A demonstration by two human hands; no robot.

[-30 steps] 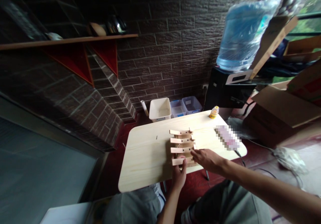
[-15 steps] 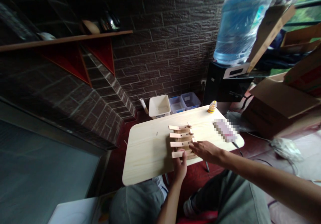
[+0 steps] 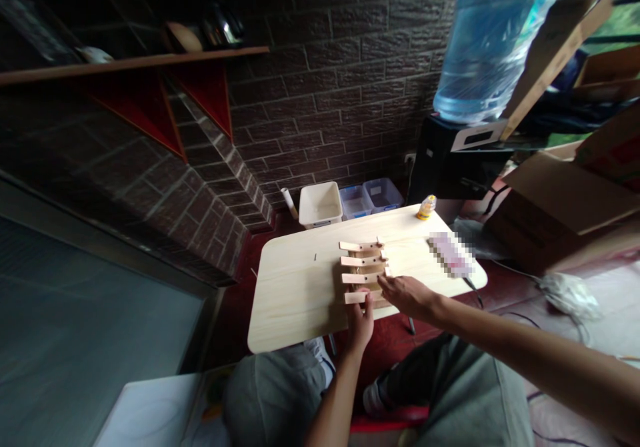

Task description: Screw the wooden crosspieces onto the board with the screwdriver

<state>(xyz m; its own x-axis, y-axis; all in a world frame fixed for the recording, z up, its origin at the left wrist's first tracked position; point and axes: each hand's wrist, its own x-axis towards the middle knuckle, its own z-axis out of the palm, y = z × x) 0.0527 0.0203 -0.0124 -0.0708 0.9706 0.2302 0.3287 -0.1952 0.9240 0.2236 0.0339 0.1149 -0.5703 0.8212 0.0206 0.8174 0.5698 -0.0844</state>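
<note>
A small wooden frame with several parallel slats [image 3: 361, 278] stands on the pale table [image 3: 287, 293]; dark holes dot the slats, and short upright pieces show at their right ends. My left hand [image 3: 361, 323] is closed around the left part of the nearest slat, its thumb on top. At the right end of the near slats, my right hand [image 3: 407, 293] has its fingers bent and pressed together against the wood. Whatever is between those fingertips is too small and covered to make out. A thin dark screw or nail [image 3: 315, 257] lies on the table left of the frame.
A small bottle with a yellow base [image 3: 427, 207] stands at the table's far right corner, near a blurred-out flat object [image 3: 451, 255] with a cable. Behind the table are a white bin [image 3: 320, 203] and clear plastic boxes [image 3: 383, 195]. A water dispenser [image 3: 455, 160] stands beyond.
The camera view has shifted slightly, so the table sits a little higher in the picture. Both hands stay at the wooden frame, with hardly any visible movement against it.
</note>
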